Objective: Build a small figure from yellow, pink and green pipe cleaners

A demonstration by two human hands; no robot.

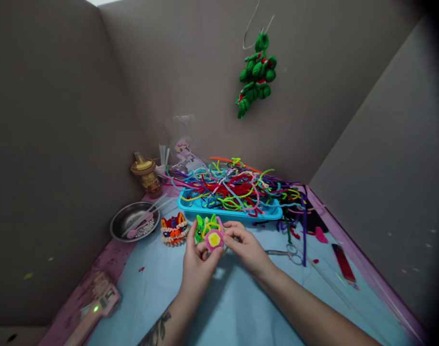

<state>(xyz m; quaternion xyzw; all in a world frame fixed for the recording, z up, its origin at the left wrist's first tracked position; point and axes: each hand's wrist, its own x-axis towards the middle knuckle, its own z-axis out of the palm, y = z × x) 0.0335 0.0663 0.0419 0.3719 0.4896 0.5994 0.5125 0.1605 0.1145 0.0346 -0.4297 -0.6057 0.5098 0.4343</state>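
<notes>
In front of me my left hand is closed around a bright green pipe-cleaner figure with two pointed ears and a dark eye. A round pink-and-yellow pipe-cleaner piece lies against its front. My right hand pinches at the right edge of this work, by a pink strand; the exact spot under its fingertips is hidden. Just left of my hands stands a finished-looking red, orange and blue pipe-cleaner head with cream trim. Scissors lie right of my right hand.
Behind my hands, a blue tray overflows with tangled pipe cleaners. A metal bowl with beads and a pink scoop stands left. A pink glue gun, a lidded cup and a red packet lie around; a green ornament hangs above.
</notes>
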